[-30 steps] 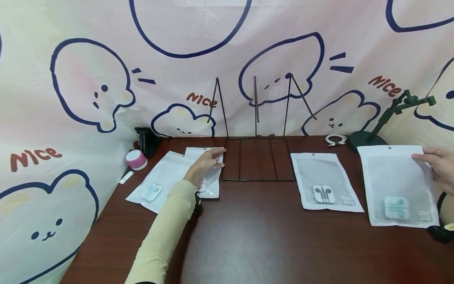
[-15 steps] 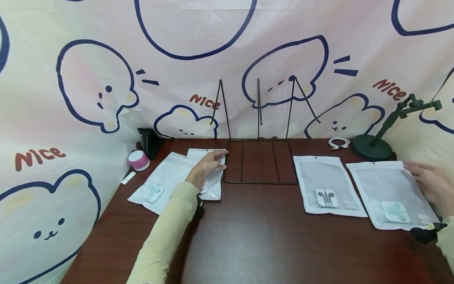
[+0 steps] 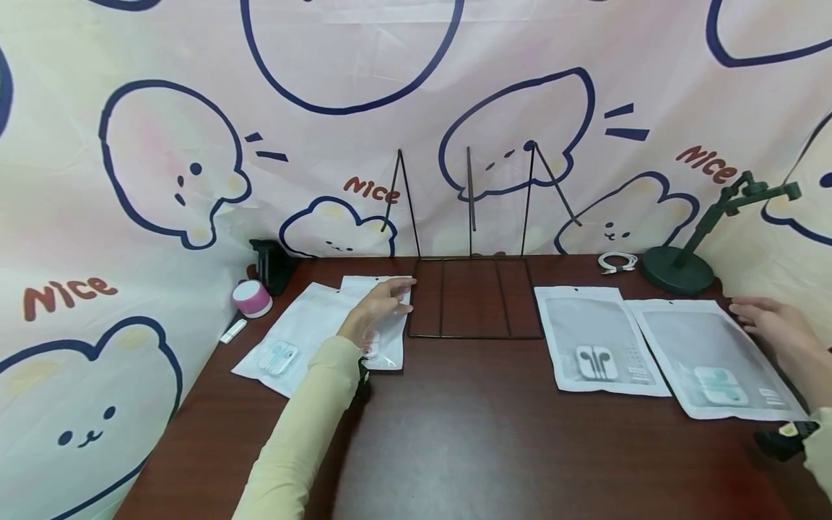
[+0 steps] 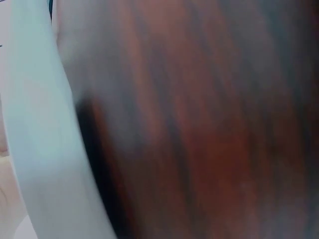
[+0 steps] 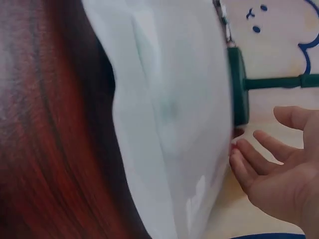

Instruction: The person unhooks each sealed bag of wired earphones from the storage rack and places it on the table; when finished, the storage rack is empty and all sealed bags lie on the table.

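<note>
On the right of the head view, a white zip pouch point(image 3: 695, 336) with a pale green earphone case in its window lies flat. Beside its right edge is my right hand point(image 3: 780, 336), fingers loosely extended; the right wrist view shows the fingertips at the pouch's edge point(image 5: 174, 99). Another pouch, with white wired earphones point(image 3: 596, 362) printed or packed in it, lies left of it, edges touching. My left hand point(image 3: 380, 310) rests over a smaller white pouch point(image 3: 393, 339), thumb apart from the fingers. Left of that lies a larger white pouch point(image 3: 299, 318).
A black wire rack point(image 3: 477, 337) stands at the back middle, with upright prongs. Behind the right pouches are a green stand point(image 3: 677, 267) and a coiled white cable point(image 3: 616, 262). A pink-and-white jar point(image 3: 252, 297), a black holder point(image 3: 273, 263) and a small white stick point(image 3: 232, 330) sit at the left.
The right pouch, earlier raised in my right hand, now lies flat beside the wired-earphone pouch. My right hand has let go and shifted slightly left. My left hand stays in place.
</note>
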Demonstrator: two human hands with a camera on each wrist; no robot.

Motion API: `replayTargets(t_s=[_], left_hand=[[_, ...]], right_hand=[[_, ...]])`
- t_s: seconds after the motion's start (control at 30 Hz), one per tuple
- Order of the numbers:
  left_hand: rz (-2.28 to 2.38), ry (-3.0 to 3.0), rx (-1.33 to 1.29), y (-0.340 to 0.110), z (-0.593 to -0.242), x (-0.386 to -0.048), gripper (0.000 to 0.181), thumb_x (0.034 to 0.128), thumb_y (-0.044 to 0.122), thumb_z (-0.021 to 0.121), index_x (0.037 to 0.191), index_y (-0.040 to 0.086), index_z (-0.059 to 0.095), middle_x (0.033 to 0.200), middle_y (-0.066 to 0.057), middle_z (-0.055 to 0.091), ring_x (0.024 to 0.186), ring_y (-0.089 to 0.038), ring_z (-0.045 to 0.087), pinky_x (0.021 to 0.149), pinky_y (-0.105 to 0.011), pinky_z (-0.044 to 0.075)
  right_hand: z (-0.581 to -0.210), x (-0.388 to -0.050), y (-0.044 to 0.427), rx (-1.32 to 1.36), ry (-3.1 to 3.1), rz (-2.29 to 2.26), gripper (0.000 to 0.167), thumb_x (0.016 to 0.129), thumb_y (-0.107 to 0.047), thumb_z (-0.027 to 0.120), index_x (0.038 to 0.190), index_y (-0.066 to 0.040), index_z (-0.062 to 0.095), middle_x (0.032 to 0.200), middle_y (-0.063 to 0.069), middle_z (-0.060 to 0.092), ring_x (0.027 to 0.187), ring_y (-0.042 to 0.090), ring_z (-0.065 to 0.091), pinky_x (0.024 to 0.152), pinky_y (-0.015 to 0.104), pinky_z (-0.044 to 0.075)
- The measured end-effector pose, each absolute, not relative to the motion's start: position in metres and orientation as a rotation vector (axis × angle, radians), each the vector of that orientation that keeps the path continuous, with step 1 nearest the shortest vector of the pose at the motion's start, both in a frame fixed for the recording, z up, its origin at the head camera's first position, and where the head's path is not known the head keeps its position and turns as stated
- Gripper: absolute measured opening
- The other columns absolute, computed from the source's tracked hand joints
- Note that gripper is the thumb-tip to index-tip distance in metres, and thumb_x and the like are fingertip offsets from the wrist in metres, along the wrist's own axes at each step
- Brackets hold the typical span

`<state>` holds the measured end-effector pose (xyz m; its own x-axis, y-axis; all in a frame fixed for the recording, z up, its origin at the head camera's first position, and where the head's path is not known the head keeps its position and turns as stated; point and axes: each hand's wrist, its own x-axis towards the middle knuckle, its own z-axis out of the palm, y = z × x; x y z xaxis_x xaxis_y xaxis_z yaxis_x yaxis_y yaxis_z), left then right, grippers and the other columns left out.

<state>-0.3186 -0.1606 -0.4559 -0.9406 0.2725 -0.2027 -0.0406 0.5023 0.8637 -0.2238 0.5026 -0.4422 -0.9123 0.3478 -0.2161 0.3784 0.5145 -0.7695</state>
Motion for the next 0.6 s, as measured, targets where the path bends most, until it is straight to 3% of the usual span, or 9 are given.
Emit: replayTargets(t_s=[0.17,0.3,0.37,0.47,0.53,0.6], left_hand=[[1.405,2.438,0.201,-0.162,-0.455,-0.319,0.068,0.0957,-0.001,0.068,0.158,0.016,0.046,0.161,-0.015,0.043,0.150,-0.034,0.038,0.126,-0.048,0.029],[1.387,2.443,0.212,-0.165,-0.454,-0.322,0.068,0.0960,-0.002,0.068,0.158,0.016,0.045,0.162,-0.015,0.043,0.151,-0.033,0.037,0.126,-0.048,0.028],[1.373,2.448,0.215,-0.167,-0.452,-0.323,0.068,0.0958,-0.002,0.068,0.158,0.015,0.045,0.162,-0.016,0.043,0.151,-0.033,0.037,0.126,-0.047,0.028],[1.348,2.459,0.231,-0.169,-0.449,-0.323,0.067,0.0959,-0.004,0.067,0.157,0.010,0.045,0.161,-0.018,0.042,0.151,-0.034,0.038,0.125,-0.046,0.031],[1.298,2.495,0.248,-0.170,-0.446,-0.322,0.065,0.0958,-0.003,0.068,0.156,0.008,0.046,0.159,-0.019,0.045,0.149,-0.036,0.040,0.123,-0.046,0.036],[1.234,2.560,0.275,-0.172,-0.442,-0.319,0.061,0.0962,-0.002,0.067,0.154,0.004,0.048,0.155,-0.022,0.049,0.144,-0.038,0.046,0.117,-0.046,0.044]], right_hand=[[-0.423,-0.213,0.486,0.558,2.741,-1.433,0.077,0.110,-0.047,0.036,0.162,0.007,0.016,0.166,0.037,0.011,0.145,0.059,0.018,0.118,0.074,0.021],[-0.404,-0.206,0.467,0.383,2.866,-1.436,0.069,0.111,-0.043,0.039,0.161,0.002,0.027,0.160,0.030,0.028,0.137,0.044,0.033,0.119,0.075,0.017],[-0.392,-0.202,0.454,0.295,2.934,-1.382,0.064,0.112,-0.039,0.040,0.160,0.003,0.030,0.155,0.031,0.032,0.130,0.043,0.035,0.118,0.077,0.017],[-0.371,-0.195,0.430,0.175,3.024,-1.243,0.063,0.113,-0.035,0.039,0.157,0.008,0.030,0.154,0.037,0.033,0.131,0.050,0.035,0.112,0.081,0.021],[-0.359,-0.190,0.414,0.103,3.083,-1.124,0.061,0.113,-0.035,0.039,0.156,0.008,0.032,0.153,0.042,0.032,0.134,0.060,0.029,0.107,0.084,0.025],[-0.350,-0.186,0.400,0.015,3.142,-1.024,0.059,0.112,-0.036,0.043,0.154,0.005,0.038,0.152,0.041,0.035,0.134,0.062,0.029,0.101,0.085,0.029]])
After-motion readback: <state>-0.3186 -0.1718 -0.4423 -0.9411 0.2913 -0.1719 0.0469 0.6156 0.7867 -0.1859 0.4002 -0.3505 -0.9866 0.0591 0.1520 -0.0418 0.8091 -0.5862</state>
